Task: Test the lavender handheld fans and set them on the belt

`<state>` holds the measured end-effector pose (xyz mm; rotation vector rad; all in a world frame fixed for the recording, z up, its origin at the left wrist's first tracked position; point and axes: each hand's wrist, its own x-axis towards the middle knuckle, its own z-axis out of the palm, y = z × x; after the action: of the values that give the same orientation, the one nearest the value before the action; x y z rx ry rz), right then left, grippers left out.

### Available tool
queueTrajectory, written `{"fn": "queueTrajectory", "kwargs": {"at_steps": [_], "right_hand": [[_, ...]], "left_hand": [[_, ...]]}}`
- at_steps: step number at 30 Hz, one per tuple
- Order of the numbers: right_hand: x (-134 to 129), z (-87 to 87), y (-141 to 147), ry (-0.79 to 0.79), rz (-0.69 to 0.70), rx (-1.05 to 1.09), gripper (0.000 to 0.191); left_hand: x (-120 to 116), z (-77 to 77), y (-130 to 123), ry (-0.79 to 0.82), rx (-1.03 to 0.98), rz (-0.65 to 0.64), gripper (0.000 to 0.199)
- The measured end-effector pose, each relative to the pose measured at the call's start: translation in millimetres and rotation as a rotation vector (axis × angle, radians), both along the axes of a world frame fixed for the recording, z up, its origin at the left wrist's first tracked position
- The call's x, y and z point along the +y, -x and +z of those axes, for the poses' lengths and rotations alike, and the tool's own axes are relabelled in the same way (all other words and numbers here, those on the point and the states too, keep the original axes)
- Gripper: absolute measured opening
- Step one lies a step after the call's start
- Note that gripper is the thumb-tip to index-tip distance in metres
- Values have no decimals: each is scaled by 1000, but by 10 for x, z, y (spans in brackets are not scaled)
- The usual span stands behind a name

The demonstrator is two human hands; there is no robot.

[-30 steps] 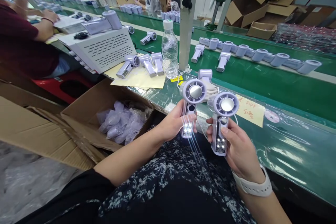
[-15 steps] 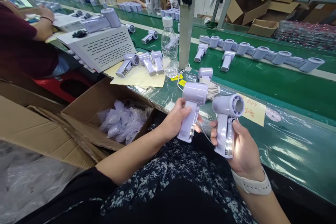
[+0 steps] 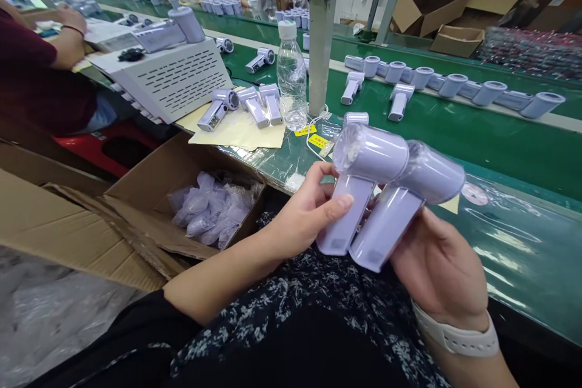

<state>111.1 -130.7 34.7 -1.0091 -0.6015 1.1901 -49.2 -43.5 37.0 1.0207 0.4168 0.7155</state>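
My left hand [image 3: 313, 212] is closed around the handle of a lavender handheld fan [image 3: 348, 206], its thumb lying across the front. Right beside it, a second lavender handheld fan [image 3: 391, 221] rests in my right hand [image 3: 443, 267], whose fingers are mostly hidden behind the handle. The two fans lean the same way, and their heads overlap in view. Both have their smooth outer sides towards me. A white band circles my right wrist. Behind the left fan's head, another small lavender fan [image 3: 356, 117] shows on the bench.
An open carton [image 3: 150, 194] of plastic-wrapped lavender pieces stands at left below the bench edge. Several fans lie on yellow paper [image 3: 245, 138] near a water bottle [image 3: 291, 82] and a metal post [image 3: 322, 42]. More fans line the green conveyor [image 3: 477, 127]. A co-worker [image 3: 40, 66] sits at left.
Both fans have been turned, so their open battery sides no longer face me. They have come together, their heads now higher and overlapping.
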Motion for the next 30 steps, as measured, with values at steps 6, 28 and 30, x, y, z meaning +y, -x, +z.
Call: {"fn": "queueTrajectory", "kwargs": {"at_steps": [6, 28, 30], "right_hand": [[38, 15, -2, -10, 46, 155, 36], [-50, -208, -134, 6, -253, -10, 31], [-43, -209, -125, 16, -246, -4, 32]], "left_hand": [[110, -37, -121, 119, -6, -143, 62], [218, -183, -122, 45, 83, -182, 75], [220, -195, -127, 36, 99, -160, 78]]}}
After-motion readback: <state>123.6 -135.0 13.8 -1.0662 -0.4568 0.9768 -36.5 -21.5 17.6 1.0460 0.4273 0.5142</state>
